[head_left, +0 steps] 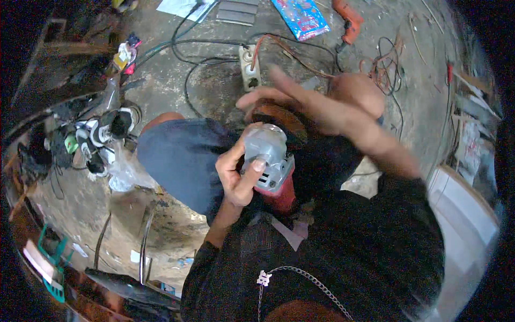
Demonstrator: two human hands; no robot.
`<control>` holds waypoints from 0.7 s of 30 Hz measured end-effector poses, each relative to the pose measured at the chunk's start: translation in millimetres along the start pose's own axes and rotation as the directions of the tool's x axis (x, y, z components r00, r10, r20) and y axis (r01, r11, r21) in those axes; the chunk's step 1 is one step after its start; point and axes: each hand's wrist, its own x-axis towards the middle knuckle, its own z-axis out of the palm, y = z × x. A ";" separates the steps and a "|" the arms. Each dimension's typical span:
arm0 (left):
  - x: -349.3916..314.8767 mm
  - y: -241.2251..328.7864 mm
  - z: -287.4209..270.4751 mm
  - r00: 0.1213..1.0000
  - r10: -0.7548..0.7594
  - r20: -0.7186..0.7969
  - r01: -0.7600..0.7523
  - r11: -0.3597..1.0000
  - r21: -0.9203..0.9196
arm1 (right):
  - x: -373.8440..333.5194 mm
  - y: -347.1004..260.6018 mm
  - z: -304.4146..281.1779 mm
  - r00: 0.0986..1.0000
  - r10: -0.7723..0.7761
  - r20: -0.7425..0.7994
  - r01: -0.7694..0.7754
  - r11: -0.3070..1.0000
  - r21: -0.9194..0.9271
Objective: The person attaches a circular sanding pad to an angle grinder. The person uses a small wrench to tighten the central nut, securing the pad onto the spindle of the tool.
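My left hand point(236, 180) is closed around the grey metal head of an angle grinder point(266, 144), its thumb pressed on the gear housing. The grinder's red body point(281, 198) points back toward my lap. At the far end of the head is a brownish round disc point(281, 119), partly covered. Blurred by motion, my right hand point(306, 101) reaches across just over the disc with its fingers stretched out and apart. I see nothing held in it, and whether it touches the disc I cannot tell.
A white power strip point(249, 67) with plugged-in cords lies ahead on the concrete floor. Beyond it are a blue packet point(301, 19) and an orange drill point(350, 22). Shoes point(115, 126) and plastic bags sit at left. Tangled cable point(387, 64) lies at right, near a white panel point(464, 206).
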 end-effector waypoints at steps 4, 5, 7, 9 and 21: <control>-2.7 -4.9 -1.0 0.998 -0.047 0.048 0.043 0.997 0.068 | 1.1 -18.0 -0.2 0.934 0.357 0.003 -0.334 0.876 -0.348; -3.0 -8.1 0.1 0.997 -0.047 0.058 0.043 0.997 0.063 | 1.5 -12.3 -3.6 0.967 0.255 0.013 -0.221 0.861 -0.458; -6.0 -18.7 -1.0 0.997 -0.080 0.016 0.080 0.997 -0.014 | 3.5 -4.2 -6.0 0.995 0.058 0.075 0.005 0.758 -0.652; -12.1 -23.8 -8.2 0.996 -0.087 0.004 0.087 0.996 -0.033 | 2.3 0.0 -6.2 0.992 -0.032 0.124 0.113 0.675 -0.729; -0.9 -8.5 -2.1 0.999 0.022 0.043 -0.026 0.994 0.103 | -9.5 -20.4 7.3 0.837 0.542 0.068 -0.518 0.827 -0.218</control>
